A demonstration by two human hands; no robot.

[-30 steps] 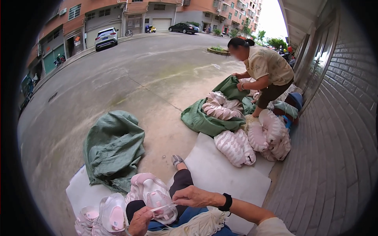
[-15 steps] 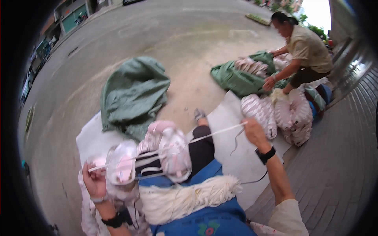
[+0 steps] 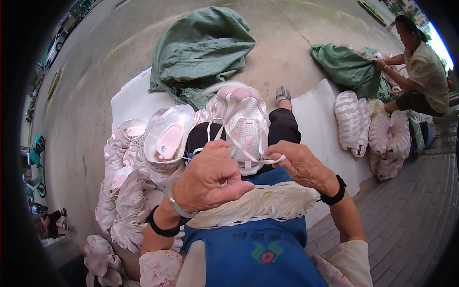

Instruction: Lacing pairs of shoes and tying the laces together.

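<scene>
Centrally, a pink and white shoe (image 3: pixel 248 125) stands between the person's thighs, just beyond the blue apron (image 3: pixel 229 248), with a white lace (image 3: pixel 278 159) strung across its front. The right hand (image 3: pixel 303 165) pinches this lace between thumb and fingers at the shoe's lower right. The left hand (image 3: pixel 213 177), at the shoe's lower left, is curled with its thumb pointing right; whether it grips anything cannot be told. Below the hands, a bundle of laces (image 3: pixel 267 203) lies across the lap. To the left, more shoes (image 3: pixel 129 210) are heaped, an open one (image 3: pixel 165 134) showing its pink insole. Beyond, a green sack (image 3: pixel 203 48) lies partly on a white sheet (image 3: pixel 129 103). At upper right, a co-worker (image 3: pixel 428 79) grasps a second sack (image 3: pixel 351 71), near which further shoes (image 3: pixel 353 119) sit in rolled bundles.
</scene>
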